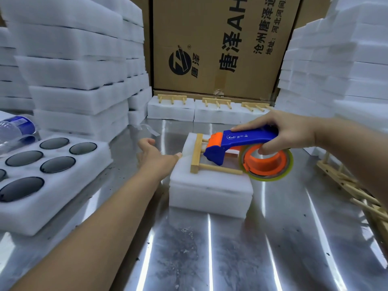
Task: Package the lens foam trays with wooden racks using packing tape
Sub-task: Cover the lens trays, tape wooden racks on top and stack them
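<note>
An open lens tray [52, 185] lies at nine o'clock. The left hand [155, 157] touches the nine-o'clock side of the foam tray stack [210, 196] with its thumb; I cannot tell whether its curled fingers hold anything. The stack sits at centre, wooden rack [196, 156] on top. From three o'clock, the right hand [289, 132] grasps the tape dispenser [245, 140].

Packing station in a small factory or warehouse, by every sign. Scuffed stainless-steel worktable [231, 248] below. Hemmed in at 10 and 2 o'clock by tall stacks of white foam trays [73, 70]. At 12 o'clock, printed shipping cartons [210, 49] (Chinese lettering, a round logo). At 9 o'clock an open tray of dark lenses [48, 181], at 3 o'clock heaped wooden racks [352, 192]. Dead centre, a blue-and-orange tape dispenser [241, 141].
</note>
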